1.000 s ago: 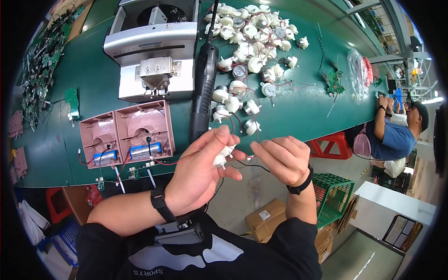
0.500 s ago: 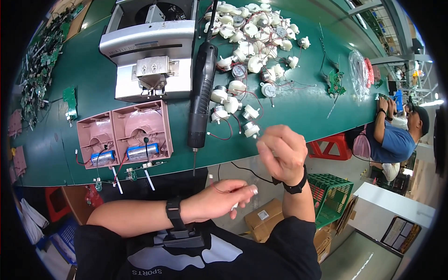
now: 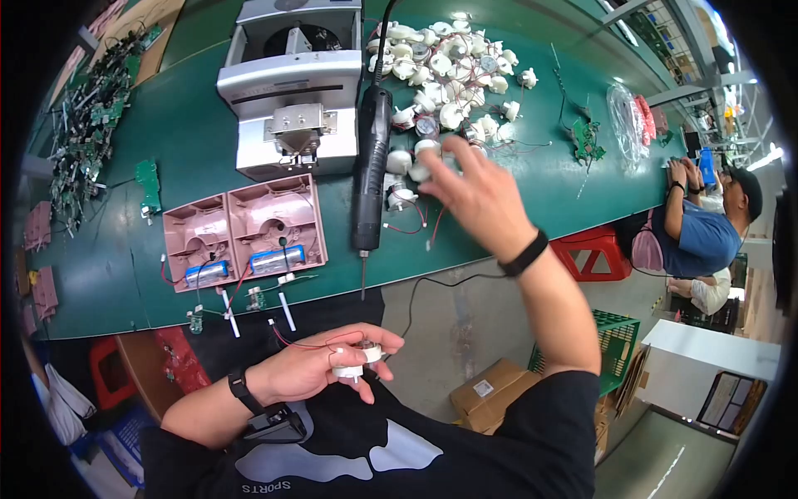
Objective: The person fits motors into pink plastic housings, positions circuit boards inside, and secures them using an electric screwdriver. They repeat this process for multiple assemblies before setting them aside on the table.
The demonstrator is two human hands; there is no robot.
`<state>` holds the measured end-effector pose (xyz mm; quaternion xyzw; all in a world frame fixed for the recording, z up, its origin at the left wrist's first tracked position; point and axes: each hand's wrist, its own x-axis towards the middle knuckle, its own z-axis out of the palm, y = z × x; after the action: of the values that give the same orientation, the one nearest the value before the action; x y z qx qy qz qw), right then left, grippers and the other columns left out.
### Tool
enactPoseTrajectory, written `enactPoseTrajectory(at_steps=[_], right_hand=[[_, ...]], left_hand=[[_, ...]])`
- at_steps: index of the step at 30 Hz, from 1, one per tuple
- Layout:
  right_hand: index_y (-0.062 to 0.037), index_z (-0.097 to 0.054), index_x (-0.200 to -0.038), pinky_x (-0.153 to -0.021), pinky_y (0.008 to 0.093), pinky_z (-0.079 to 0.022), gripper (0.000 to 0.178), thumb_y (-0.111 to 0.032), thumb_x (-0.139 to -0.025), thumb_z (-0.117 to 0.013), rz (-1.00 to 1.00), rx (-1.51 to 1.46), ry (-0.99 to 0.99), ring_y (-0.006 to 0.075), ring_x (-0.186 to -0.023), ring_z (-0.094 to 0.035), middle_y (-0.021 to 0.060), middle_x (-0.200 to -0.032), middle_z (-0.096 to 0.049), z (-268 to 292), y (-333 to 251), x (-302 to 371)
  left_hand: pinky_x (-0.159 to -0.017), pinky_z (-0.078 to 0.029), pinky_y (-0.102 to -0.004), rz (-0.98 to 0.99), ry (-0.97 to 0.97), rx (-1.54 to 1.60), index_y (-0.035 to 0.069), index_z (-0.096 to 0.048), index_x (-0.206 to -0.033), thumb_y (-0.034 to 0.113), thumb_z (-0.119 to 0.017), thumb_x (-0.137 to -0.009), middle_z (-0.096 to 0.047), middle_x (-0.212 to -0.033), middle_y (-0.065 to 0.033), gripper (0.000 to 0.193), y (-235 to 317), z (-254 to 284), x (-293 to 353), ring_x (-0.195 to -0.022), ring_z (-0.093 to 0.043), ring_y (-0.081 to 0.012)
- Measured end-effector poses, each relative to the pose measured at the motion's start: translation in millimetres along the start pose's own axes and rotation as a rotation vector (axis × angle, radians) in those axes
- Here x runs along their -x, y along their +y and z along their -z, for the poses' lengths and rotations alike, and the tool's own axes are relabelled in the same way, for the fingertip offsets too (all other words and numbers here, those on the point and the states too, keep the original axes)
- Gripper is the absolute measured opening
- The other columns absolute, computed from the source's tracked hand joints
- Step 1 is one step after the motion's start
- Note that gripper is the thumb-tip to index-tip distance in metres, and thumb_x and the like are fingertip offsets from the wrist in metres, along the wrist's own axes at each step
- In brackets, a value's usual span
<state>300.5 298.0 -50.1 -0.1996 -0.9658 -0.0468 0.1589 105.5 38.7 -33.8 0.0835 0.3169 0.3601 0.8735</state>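
My left hand (image 3: pixel 303 368) is closed around two small white motors (image 3: pixel 348 373) near the front of my body. A thin red wire with a small plug trails from them across the fingers. Above the green bench, my right hand (image 3: pixel 489 200) reaches out with fingers apart over the near end of a pile of white motors (image 3: pixel 453 115). Its fingertips are at a few of the nearest motors (image 3: pixel 400 162) and partly cover them; whether they touch cannot be seen. Left of there lie two joined pink plastic housings (image 3: pixel 320 249), each with a blue battery (image 3: pixel 277 259) inside.
A black electric screwdriver (image 3: pixel 371 166) lies between the motors and a silver screw feeder (image 3: pixel 249 141). Small green circuit boards (image 3: pixel 195 320) and white strips hang at the bench's front edge. More boards (image 3: pixel 91 125) are heaped far left. A person (image 3: pixel 711 224) sits at the right.
My right hand has moved forward over the motors and its fingers have spread. Two motors near the pile's front are gone from the bench. My left hand has shifted left, showing two motors.
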Motion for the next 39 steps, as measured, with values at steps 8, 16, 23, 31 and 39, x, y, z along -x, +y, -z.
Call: enactPoseTrajectory(at_steps=[8,16,23,31,39], right_hand=[[-0.0112,-0.061,-0.131,-0.070,0.0432,-0.058,0.047,-0.024,-0.090,-0.078,-0.251,0.124,-0.076,0.0284,-0.101,-0.069,0.0088,-0.117,-0.063,-9.5,62.1,-37.9],[-0.0106,-0.063,-0.120,-0.072,0.0472,-0.057,0.040,-0.018,-0.085,-0.081,-0.221,-0.043,0.006,0.0361,-0.083,-0.069,0.0116,-0.109,-0.067,27.0,-57.0,-3.9],[-0.0059,-0.064,-0.106,-0.067,0.0467,-0.054,0.026,-0.022,-0.091,-0.077,-0.440,-0.161,0.134,0.0367,-0.077,-0.069,0.0173,-0.087,-0.069,-30.5,-32.6,-24.3],[-0.0037,-0.066,-0.123,-0.078,0.0460,-0.057,0.041,-0.006,-0.084,-0.079,-0.571,-0.336,0.030,0.0399,-0.093,-0.070,0.0170,-0.105,-0.070,-1.9,-23.1,-28.5],[-0.0048,-0.065,-0.124,-0.079,0.0414,-0.056,0.042,-0.009,-0.084,-0.079,-0.367,0.088,0.048,0.0328,-0.087,-0.069,0.0137,-0.111,-0.068,-21.5,-18.2,-37.9]], left_hand=[[-0.078,-0.065,-0.0363,-0.128,0.002,-0.056,-0.002,-0.054,-0.142,0.012,-0.054,-0.106,-0.062,-0.133,-0.0165,0.039,-8.8,14.4,37.0,-0.110,-0.071,-0.0270],[-0.079,-0.065,-0.0353,-0.367,0.169,0.020,0.000,-0.054,-0.143,0.009,-0.058,-0.106,-0.062,-0.136,-0.0176,0.039,-17.9,47.2,107.5,-0.109,-0.073,-0.0287],[-0.087,-0.063,-0.0335,-0.488,0.197,-0.083,0.002,-0.054,-0.144,0.010,-0.059,-0.105,-0.062,-0.138,-0.0169,0.040,-6.5,52.8,125.3,-0.112,-0.072,-0.0279],[-0.101,-0.056,-0.0380,-0.607,0.128,0.064,0.003,-0.050,-0.151,0.011,-0.058,-0.107,-0.065,-0.133,-0.0105,0.045,-0.6,69.8,136.3,-0.121,-0.066,-0.0229],[-0.099,-0.057,-0.0330,-0.678,0.160,-0.038,0.003,-0.055,-0.142,0.010,-0.066,-0.103,-0.062,-0.144,-0.0129,0.041,-9.3,85.6,146.1,-0.123,-0.065,-0.0212]])
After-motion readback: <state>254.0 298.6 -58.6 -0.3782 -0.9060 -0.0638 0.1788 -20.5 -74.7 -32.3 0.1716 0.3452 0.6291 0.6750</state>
